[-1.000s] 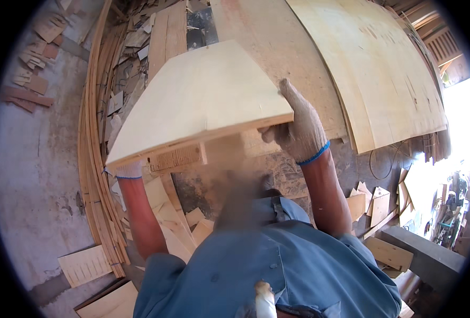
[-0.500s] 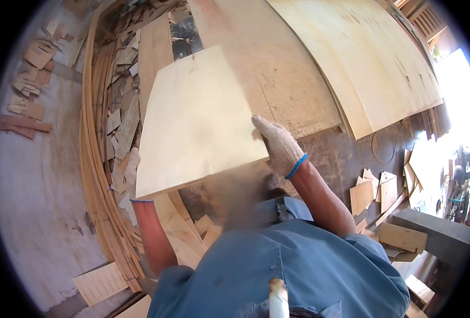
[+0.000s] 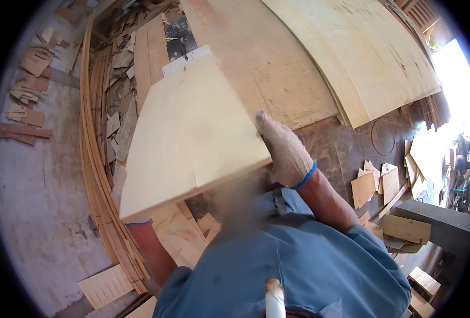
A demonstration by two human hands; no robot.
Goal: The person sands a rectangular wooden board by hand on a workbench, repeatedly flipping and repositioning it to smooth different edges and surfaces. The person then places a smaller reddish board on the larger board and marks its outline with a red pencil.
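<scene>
Right hand (image 3: 288, 151) clamped on pale board (image 3: 192, 132), right edge | left hand (image 3: 119, 183) clamped on its left edge, partly hidden | board centre-left of frame | plywood sheet (image 3: 351, 58) upper right | wood strips (image 3: 88, 143) left side

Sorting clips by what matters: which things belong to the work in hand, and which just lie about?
In hand:
- pale board
- right hand, gripping its edge
- left hand, partly hidden

Apparently lying about:
- large sheet
- long strips
- wood scraps
</scene>
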